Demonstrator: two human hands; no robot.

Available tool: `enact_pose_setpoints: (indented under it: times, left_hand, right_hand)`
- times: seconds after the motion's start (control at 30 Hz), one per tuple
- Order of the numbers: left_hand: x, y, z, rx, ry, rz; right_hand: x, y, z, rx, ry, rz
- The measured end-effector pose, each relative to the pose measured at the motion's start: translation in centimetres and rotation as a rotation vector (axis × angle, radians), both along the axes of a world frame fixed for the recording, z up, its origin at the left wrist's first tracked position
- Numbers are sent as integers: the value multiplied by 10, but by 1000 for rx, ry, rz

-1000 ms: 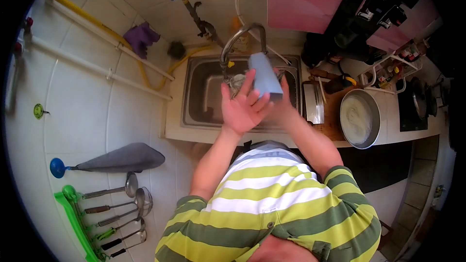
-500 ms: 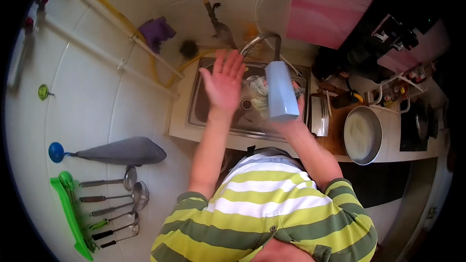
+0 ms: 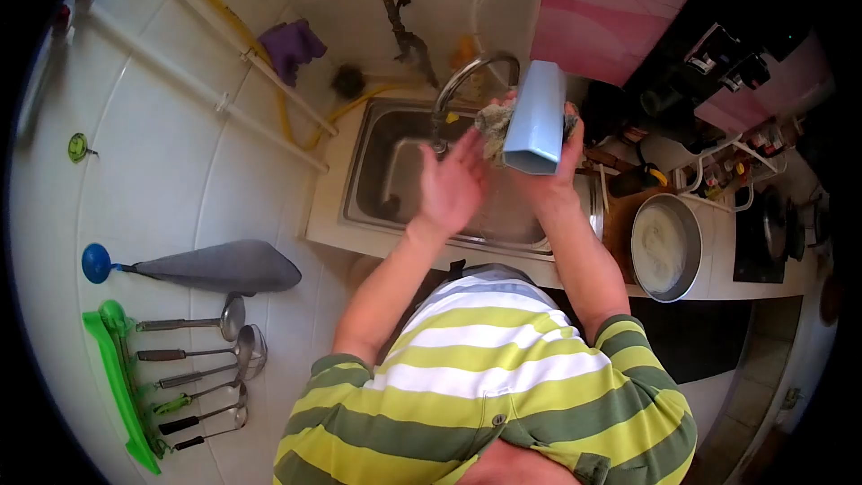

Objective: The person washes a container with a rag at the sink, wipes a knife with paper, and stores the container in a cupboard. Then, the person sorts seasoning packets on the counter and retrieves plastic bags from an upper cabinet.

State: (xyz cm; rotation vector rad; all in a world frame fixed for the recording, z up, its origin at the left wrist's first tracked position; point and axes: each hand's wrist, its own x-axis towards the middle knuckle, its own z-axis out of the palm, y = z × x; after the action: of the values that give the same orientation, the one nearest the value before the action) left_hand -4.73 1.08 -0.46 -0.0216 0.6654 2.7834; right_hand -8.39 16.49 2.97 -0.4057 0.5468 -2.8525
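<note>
My right hand (image 3: pixel 566 166) is wrapped round a light blue, long, flat-sided container (image 3: pixel 536 117) above the right part of the sink. Its near end, facing me, looks angular and recessed. A crumpled greyish rag (image 3: pixel 493 130) is bunched behind and beside the container, partly hidden by it. My left hand (image 3: pixel 453 184) is open with fingers stretched out and slightly blurred, just left of the rag; whether they touch is unclear. The metal sink (image 3: pixel 355 193) lies below both hands. Its curved tap (image 3: pixel 462 76) stands behind my left hand.
A round metal pan (image 3: pixel 666 247) with whitish contents stands on the counter to the right, beside a wooden board (image 3: pixel 620 224). Several ladles and spoons (image 3: pixel 206 355) hang on the left wall. A purple cloth (image 3: pixel 292 49) hangs over a pipe at the back left.
The container has moved up and slightly right, and tilted so its near end shows more. The rag has come up with it. My left hand has moved right and down, towards the rag.
</note>
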Motion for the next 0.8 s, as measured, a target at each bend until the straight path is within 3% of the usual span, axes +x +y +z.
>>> enact_pose_setpoints:
  times: [0.07,0.17,0.27,0.3,0.37,0.4,0.5,0.57,0.63,0.67,0.7,0.8]
  left_hand:
    - [0,4,20,19,54,-36]
    - [-1,6,23,-19,186,-81]
    - [-2,3,22,34,-3,36]
    - [-2,-2,16,10,12,12]
    - [-14,-6,-6,-4,31,0]
    - [-23,-6,-26,278,216,-187]
    - [-19,-5,-52,247,272,-274]
    - [-9,17,-55,-321,355,213]
    - [8,15,-31,-1188,631,405]
    - [17,14,-19,-1573,705,547]
    - [20,7,-7,-2045,791,497]
    - [32,-3,7,-2258,895,412]
  right_hand:
    - [14,-4,-5,327,76,-64]
    - [45,-23,-16,513,-25,-50]
    - [47,-22,-13,221,-120,191]
    - [47,-23,-14,101,-136,301]
    - [53,-27,-11,147,-129,277]
    - [55,-27,-4,45,-145,308]
    - [56,-29,5,-126,-186,409]
    - [52,-31,2,-29,-98,361]
    - [30,-13,-13,191,-119,185]
    - [21,0,-22,135,-189,126]
    - [14,8,-18,80,-253,70]
    - [0,26,-15,-130,19,105]
